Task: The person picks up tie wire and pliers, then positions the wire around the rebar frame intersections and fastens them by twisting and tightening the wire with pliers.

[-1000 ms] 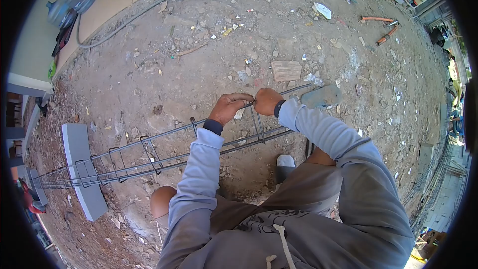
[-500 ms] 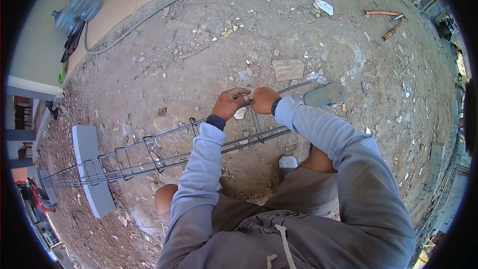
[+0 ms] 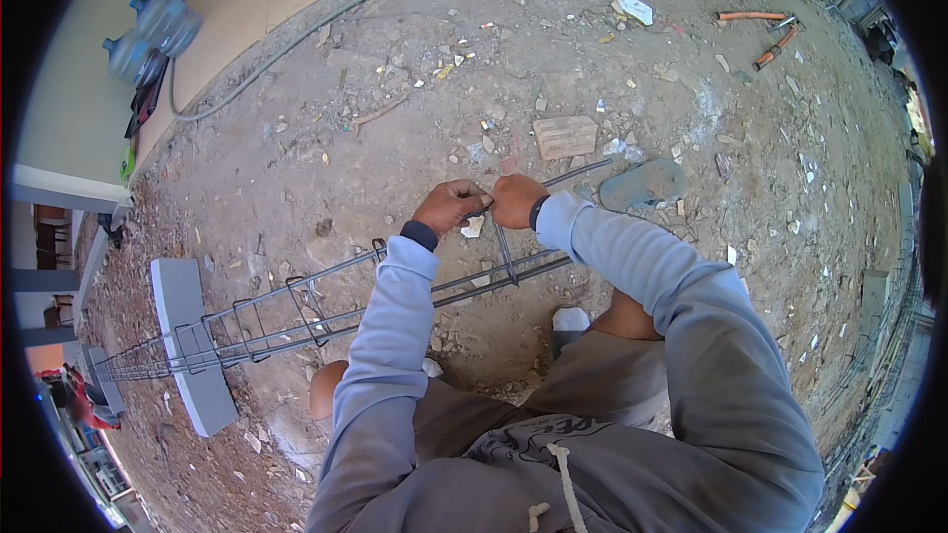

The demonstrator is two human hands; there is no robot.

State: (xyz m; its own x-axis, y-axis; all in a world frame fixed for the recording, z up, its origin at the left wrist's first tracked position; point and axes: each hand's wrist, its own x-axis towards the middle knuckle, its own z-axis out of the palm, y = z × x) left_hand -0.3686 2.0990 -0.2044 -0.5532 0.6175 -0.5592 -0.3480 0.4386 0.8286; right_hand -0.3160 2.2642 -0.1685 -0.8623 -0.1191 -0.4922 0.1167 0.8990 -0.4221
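Observation:
A long rebar cage (image 3: 474, 286) of thin steel bars and square stirrups runs from the far left to in front of my knees. My left hand (image 3: 452, 205) is closed, thumb and fingers pinched on the upper steel bar (image 3: 580, 172) beside a stirrup (image 3: 507, 255). Right against it, my right hand (image 3: 516, 201) makes a fist at the top corner of that stirrup. Whatever sits inside the right fist is hidden. Both wrists wear dark bands below grey sleeves.
A grey block (image 3: 194, 345) supports the cage at left. Beyond my hands lie a wooden piece (image 3: 566, 137) and a flat grey-green object (image 3: 642, 186). Orange-handled cutters (image 3: 775, 39) rest farther right. Water jugs (image 3: 166, 22) stand by the wall; rubble litters the dirt.
The view has shifted slightly. My hands stay together at the same stirrup corner, with only a small change in finger position.

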